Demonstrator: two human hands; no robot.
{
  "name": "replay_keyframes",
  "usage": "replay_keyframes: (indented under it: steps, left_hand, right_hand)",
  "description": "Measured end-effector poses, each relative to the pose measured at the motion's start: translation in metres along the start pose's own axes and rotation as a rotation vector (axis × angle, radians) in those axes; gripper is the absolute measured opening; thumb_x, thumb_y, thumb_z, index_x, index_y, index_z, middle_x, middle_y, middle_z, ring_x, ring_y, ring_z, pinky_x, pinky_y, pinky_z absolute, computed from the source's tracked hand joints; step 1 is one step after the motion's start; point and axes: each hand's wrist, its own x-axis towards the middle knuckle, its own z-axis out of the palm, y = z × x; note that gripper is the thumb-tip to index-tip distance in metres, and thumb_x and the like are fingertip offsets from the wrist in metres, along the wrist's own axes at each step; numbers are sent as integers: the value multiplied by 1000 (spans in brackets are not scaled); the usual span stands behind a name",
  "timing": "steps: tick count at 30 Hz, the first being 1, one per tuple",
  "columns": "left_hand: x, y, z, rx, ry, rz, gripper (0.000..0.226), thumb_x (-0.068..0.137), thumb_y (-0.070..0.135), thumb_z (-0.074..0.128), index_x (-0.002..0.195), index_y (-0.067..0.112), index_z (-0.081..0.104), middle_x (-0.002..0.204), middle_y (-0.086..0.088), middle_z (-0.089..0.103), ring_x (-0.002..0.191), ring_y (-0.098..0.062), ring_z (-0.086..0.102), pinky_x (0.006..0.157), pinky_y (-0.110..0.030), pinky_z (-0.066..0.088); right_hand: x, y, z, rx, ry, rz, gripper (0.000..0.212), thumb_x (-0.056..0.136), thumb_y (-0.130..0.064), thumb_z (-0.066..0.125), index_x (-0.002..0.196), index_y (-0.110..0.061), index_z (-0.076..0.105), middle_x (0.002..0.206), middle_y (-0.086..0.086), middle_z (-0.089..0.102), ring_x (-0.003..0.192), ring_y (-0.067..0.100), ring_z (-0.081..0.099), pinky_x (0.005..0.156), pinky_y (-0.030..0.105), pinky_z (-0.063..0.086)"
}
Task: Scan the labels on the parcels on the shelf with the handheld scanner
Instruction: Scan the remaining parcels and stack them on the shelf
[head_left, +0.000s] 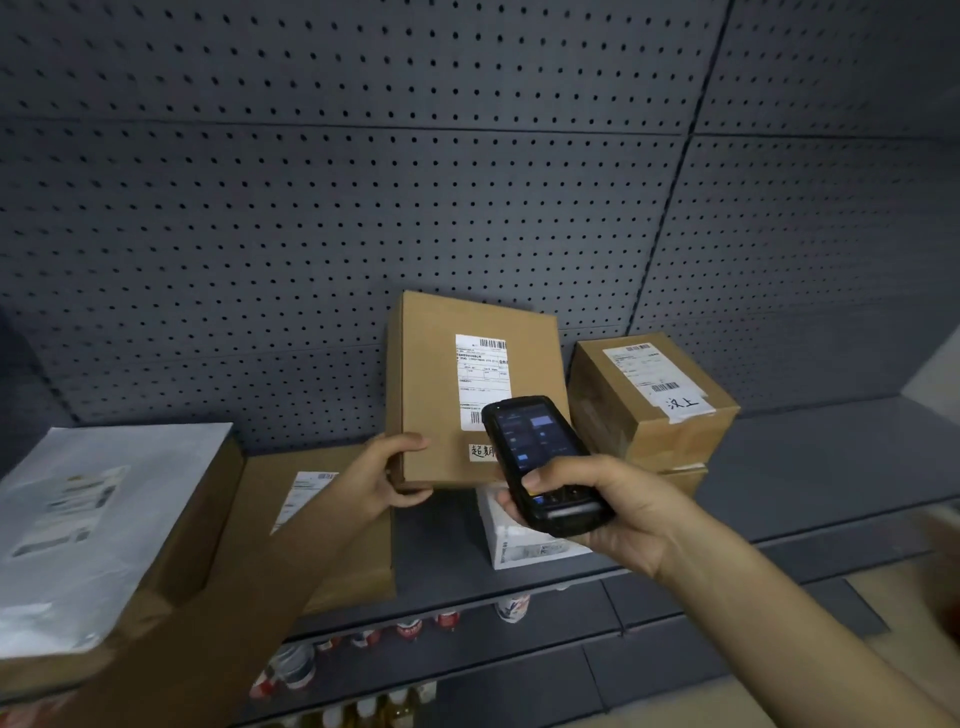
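While the right hand (608, 512) is wrapping closed around the lower body of the handheld scanner (543, 465), thumb is pressing on the keypad area and the lit screen is facing up toward the camera. Scanner's top end is pointing to about 11 o'clock, overlapping the lower right corner of the shipping label (480, 379) on the flat brown parcel (441, 452). Left hand (387, 475) is gripping that parcel at its bottom left corner, thumb on the front face, fingers curled under the edge, propping it upright and tilted back toward the pegboard (311, 208). Small handwritten sticker (482, 451) is sitting at 6 o'clock from the label, partly hidden by the scanner.

At 3 o'clock from the held parcel, a cube-ish taped box (649, 415) is resting on top of another carton, its white label (652, 376) facing up with a handwritten tag at the near edge. At 6 o'clock, below the scanner, a white box (519, 548) is lying on the grey shelf (779, 478). At 8 o'clock a flat brown carton (311, 519) with a label is lying behind the left forearm. At 9 o'clock, far left, a white poly mailer (88, 519) is lying on top of a large brown box (208, 519). Bottles (410, 629) are showing on the lower tier at 6 o'clock, blurry.
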Motion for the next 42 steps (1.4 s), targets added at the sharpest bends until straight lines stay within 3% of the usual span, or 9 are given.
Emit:
replay_keyframes:
  steps: [3, 5, 12, 18, 28, 35, 38, 40, 42]
  left_hand:
    - [14, -14, 22, -21, -6, -81, 35, 77, 13, 75, 108, 14, 59, 123, -11, 55, 118, -32, 52, 87, -55, 52]
    - [24, -25, 34, -56, -1, -137, 30, 77, 15, 75, 103, 16, 60, 117, -10, 57, 114, -33, 54, 90, -57, 49]
    - [54, -54, 58, -117, 26, -246, 38, 75, 15, 77, 109, 16, 60, 122, -12, 57, 114, -36, 52, 96, -62, 45]
    - [62, -67, 55, -122, 62, -290, 77, 54, 21, 87, 123, 15, 53, 132, -15, 51, 118, -38, 50, 85, -58, 53]
    - [68, -66, 53, 75, 104, -326, 52, 83, 48, 68, 122, 21, 47, 117, -9, 57, 112, -34, 54, 88, -59, 49]
    - [59, -49, 12, 150, 299, -161, 67, 81, 59, 65, 134, 21, 48, 131, -1, 53, 115, -21, 52, 86, -39, 49]
    - [47, -40, -25, 180, 314, -90, 46, 94, 46, 55, 131, 18, 51, 129, 3, 54, 121, -19, 51, 101, -38, 43]
    - [37, -37, -53, 144, 363, -44, 17, 100, 31, 50, 102, 17, 60, 110, -3, 59, 103, -14, 62, 92, -29, 48]
    - [26, -35, -77, 191, 420, -7, 17, 100, 23, 50, 84, 21, 56, 92, -6, 57, 64, -2, 64, 61, -14, 50]
  right_hand:
    - [6, -1, -19, 37, 53, -19, 26, 76, 18, 53, 98, 7, 59, 86, 23, 65, 70, 31, 70, 69, 38, 60]
    - [13, -3, -34, 43, 79, -8, 31, 74, 17, 55, 103, 7, 57, 89, 24, 64, 71, 32, 70, 72, 39, 59]
    - [40, -26, -86, 9, 145, 11, 34, 75, 17, 56, 109, 11, 57, 90, 25, 66, 71, 31, 70, 76, 40, 56]
    - [59, -45, -118, -8, 146, 55, 29, 76, 17, 55, 104, 11, 58, 86, 26, 70, 72, 30, 71, 73, 37, 58]
    - [85, -39, -123, 3, 124, 100, 33, 75, 18, 56, 107, 9, 57, 94, 29, 67, 73, 33, 71, 70, 40, 59]
    - [101, -30, -101, -51, 98, 131, 42, 73, 16, 59, 113, 8, 55, 110, 32, 63, 76, 32, 71, 71, 38, 59]
    - [113, -20, -83, -67, 73, 159, 42, 73, 15, 59, 114, 7, 54, 110, 31, 61, 77, 32, 70, 71, 39, 59]
    - [122, -9, -68, -81, 55, 178, 35, 74, 16, 59, 107, 6, 56, 103, 29, 62, 75, 32, 70, 67, 38, 60]
    - [131, 4, -51, -94, 37, 187, 28, 72, 16, 59, 99, 6, 58, 97, 28, 63, 76, 33, 70, 69, 38, 60]
